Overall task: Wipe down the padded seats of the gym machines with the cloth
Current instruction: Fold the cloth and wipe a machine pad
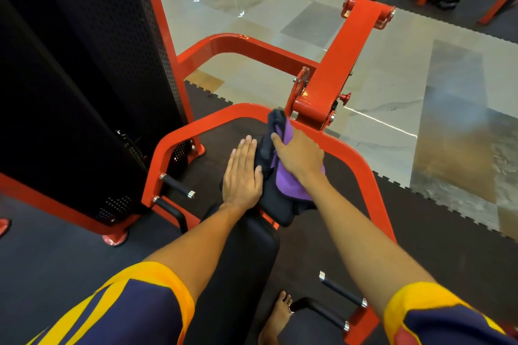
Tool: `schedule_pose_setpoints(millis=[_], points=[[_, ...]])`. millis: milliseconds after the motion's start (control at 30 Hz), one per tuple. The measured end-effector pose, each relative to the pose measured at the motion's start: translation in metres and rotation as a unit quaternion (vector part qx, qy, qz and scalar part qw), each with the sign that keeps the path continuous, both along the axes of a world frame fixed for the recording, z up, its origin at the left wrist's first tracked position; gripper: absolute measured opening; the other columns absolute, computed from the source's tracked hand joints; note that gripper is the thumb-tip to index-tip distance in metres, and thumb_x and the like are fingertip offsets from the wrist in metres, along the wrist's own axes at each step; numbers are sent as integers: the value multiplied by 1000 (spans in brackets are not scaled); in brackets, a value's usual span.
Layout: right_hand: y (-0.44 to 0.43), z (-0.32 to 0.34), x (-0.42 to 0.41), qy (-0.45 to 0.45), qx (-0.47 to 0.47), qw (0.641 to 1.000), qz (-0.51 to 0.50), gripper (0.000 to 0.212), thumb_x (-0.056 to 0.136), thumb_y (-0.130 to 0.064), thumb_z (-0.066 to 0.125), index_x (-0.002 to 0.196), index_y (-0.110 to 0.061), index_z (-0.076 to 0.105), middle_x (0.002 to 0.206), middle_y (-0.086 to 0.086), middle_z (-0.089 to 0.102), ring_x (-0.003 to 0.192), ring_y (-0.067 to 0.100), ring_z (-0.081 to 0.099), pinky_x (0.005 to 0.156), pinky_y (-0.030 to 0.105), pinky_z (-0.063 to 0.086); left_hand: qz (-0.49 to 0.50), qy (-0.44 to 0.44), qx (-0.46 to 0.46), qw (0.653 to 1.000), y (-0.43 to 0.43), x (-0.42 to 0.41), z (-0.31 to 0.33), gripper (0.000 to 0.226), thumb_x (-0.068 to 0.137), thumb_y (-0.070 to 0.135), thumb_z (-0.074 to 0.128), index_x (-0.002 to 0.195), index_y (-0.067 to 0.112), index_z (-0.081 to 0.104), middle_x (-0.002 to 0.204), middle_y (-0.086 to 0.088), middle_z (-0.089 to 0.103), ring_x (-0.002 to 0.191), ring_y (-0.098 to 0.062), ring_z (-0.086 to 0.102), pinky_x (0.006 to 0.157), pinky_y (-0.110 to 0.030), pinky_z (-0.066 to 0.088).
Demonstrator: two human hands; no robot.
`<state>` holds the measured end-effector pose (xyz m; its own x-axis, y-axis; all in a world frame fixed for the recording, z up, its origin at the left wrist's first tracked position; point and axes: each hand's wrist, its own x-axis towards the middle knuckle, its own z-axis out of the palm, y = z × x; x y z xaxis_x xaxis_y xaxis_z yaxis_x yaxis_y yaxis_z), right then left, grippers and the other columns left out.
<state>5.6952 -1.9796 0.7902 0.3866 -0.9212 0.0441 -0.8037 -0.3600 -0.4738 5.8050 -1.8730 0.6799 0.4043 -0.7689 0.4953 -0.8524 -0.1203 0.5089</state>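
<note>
Inside the red frame [361,165], on the small black seat [276,214]: purple cloth [291,187] lies bunched on it, my right hand [300,152] grasping it, left hand [242,171] flat and relaxed beside. Wiping step in hand, I judge; next, sweep toward the near edge.

Legible text: none found
Faint white markings [136,152] stand on the lower edge of the black perforated housing [84,78] at left, too small and blurred to read; no other label, brand or number noted

Perforated black panel [98,64] at left; glossy tiles [392,78] beyond rubber matting [448,232]
</note>
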Motion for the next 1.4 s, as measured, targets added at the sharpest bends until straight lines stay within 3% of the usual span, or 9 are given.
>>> schedule_pose_setpoints(millis=[100,167,267,433,633,900,1133,1200,1400], points=[[32,-37,-12,-84,-106,989,-54,52,98,-54,52,135,-17,55,132,3,62,123,29,57,94,41,49,0,1,2,1000,-1,1,-1,62,100,21,40,158,4,27,167,-9,23,156,-20,17,124,-48,24],[56,-60,-18,-121,-148,979,-77,63,96,-46,55,151,-16,44,155,5,47,145,29,40,115,46,40,-4,7,0,1000,0,0,-3,60,102,21,38,158,4,27,167,-9,24,156,-21,17,124,-48,24],[97,-90,-29,-151,-159,972,-80,77,91,-39,56,160,-19,28,168,8,23,156,32,18,116,55,38,-6,-2,9,1000,1,2,-2,59,104,24,36,159,5,25,167,-9,22,156,-20,15,125,-46,22],[84,-86,-30,-145,-117,981,-55,82,93,-31,64,161,-33,18,170,-4,4,157,29,6,98,60,53,-6,2,9,1000,1,2,0,60,102,22,38,158,4,26,167,-11,23,156,-22,17,124,-47,24],[57,-56,-8,-169,-87,974,-123,64,100,-38,60,156,-29,32,163,-5,34,150,26,30,109,54,46,-13,-11,14,1000,1,2,0,62,101,20,38,159,4,24,167,-12,21,156,-23,15,125,-46,21],[139,-119,-34,-187,-129,968,-107,90,89,-20,75,161,-31,23,171,-11,-1,157,30,14,108,57,47,-9,-20,38,999,-1,5,2,61,102,23,34,159,4,21,167,-13,20,156,-24,15,126,-44,20],[83,-68,-15,-204,-63,967,-139,69,100,-26,61,161,-31,28,171,-9,12,158,20,11,116,29,29,-18,-37,38,998,2,6,1,60,104,23,34,159,2,20,167,-14,18,156,-24,14,126,-43,20],[72,-60,-14,-187,-61,971,-135,68,102,-31,58,161,-31,25,170,-11,12,157,20,12,118,31,27,-18,-36,37,999,2,6,0,60,104,23,34,159,2,21,167,-14,19,156,-24,15,126,-44,21],[113,-100,-35,-108,-131,983,-74,81,98,-32,61,163,-31,12,172,-1,2,158,27,-1,104,48,53,-32,-33,46,998,4,7,-1,60,106,27,29,160,2,18,168,-15,16,156,-25,13,125,-45,20]])
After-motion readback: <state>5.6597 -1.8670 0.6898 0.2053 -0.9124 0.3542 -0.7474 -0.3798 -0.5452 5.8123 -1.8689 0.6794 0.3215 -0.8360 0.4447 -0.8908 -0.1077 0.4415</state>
